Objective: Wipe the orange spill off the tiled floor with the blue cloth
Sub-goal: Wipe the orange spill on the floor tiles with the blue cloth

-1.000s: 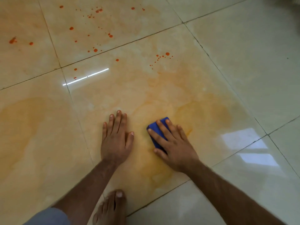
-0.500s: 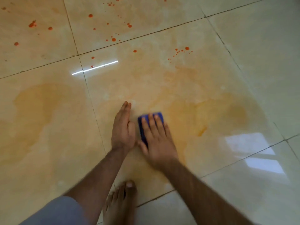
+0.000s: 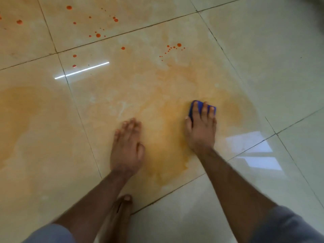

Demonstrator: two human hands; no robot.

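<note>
- Blue cloth (image 3: 196,106) – one, folded small, lying flat on the tiled floor (image 3: 263,58) inside the right part of the orange spill (image 3: 166,137).
- Right hand (image 3: 201,130) on top of cloth; fingers straight and close together, pressing down flat, thumb alongside the cloth's left edge. No curl round it, no pinch – a flat-palm press.
- Left hand (image 3: 127,149) to the left of the cloth, well apart from it; spread flat on the wet tile, holding nothing, apparently taking body weight.
- Handling, judged: cloth soft and light, no stiffness of its own; likely to bunch or slip out from under the fingers on this glossy, wet tile unless pressed evenly. Best hold looks like the present one: palm and fingers over its middle, pushed not pulled. Probably near saturated given the thin orange film around it.
- Counts: cloths 1; hands 2; bare foot (image 3: 121,211) 1, below and left of the cloth; large smeared orange patches 2 (one round the cloth, one far left of it); red-orange droplets (image 3: 98,35) beyond the cloth too many to count exactly, roughly two dozen, some mere specks.
- Progress, judged: early; film and droplets both remaining.
</note>
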